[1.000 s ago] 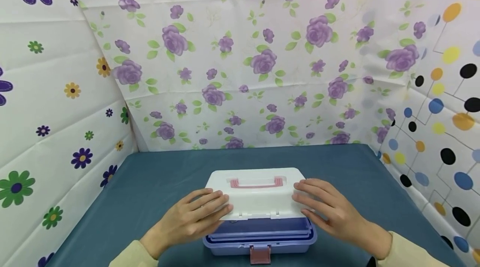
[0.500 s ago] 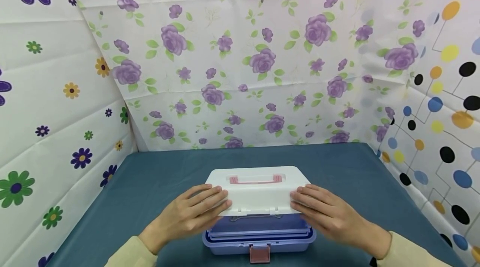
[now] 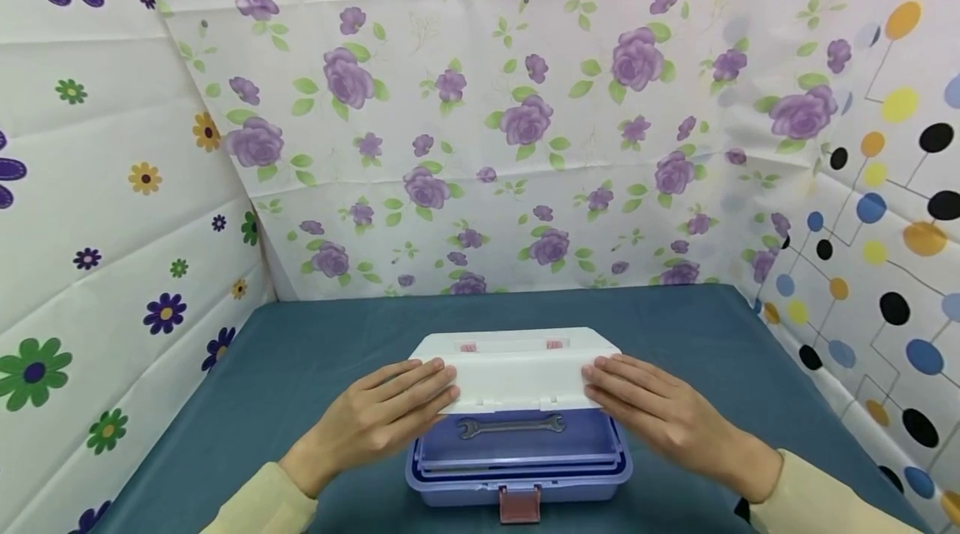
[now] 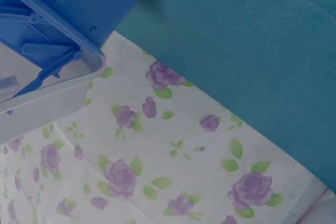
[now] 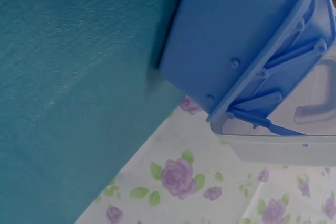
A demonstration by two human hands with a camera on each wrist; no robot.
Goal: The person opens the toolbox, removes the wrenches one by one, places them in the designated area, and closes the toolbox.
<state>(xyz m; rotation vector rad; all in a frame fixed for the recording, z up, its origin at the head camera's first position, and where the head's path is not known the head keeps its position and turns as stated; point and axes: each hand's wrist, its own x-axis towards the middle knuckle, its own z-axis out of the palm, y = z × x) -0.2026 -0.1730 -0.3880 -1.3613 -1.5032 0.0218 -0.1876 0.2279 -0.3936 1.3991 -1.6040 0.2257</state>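
Note:
A toolbox with a white lid [image 3: 517, 384] and a periwinkle-blue base [image 3: 555, 492] stands at the front middle of the table. The lid is partly raised and leans back, its pink handle showing only as two small ends. My left hand [image 3: 378, 413] holds the lid's left end, fingers across the outer face; my right hand [image 3: 671, 417] does the same at the right end. Both thumbs are hidden. Inside, a grey open-end wrench [image 3: 512, 426] lies across the blue tray [image 3: 517, 452]. Blue hinged arms [image 5: 270, 125] link tray and lid in the right wrist view.
The toolbox's pinkish-brown latch [image 3: 519, 506] hangs down at the front. A dark teal cloth [image 3: 337, 334] covers the table. Floral sheets [image 3: 480, 117] wall it at the back, with a dotted sheet [image 3: 862, 267] on the right.
The lid's front edge has risen and the lid has tilted further back, both hands moving up slightly with it. The wrench, earlier hidden and then partly seen, now shows whole.

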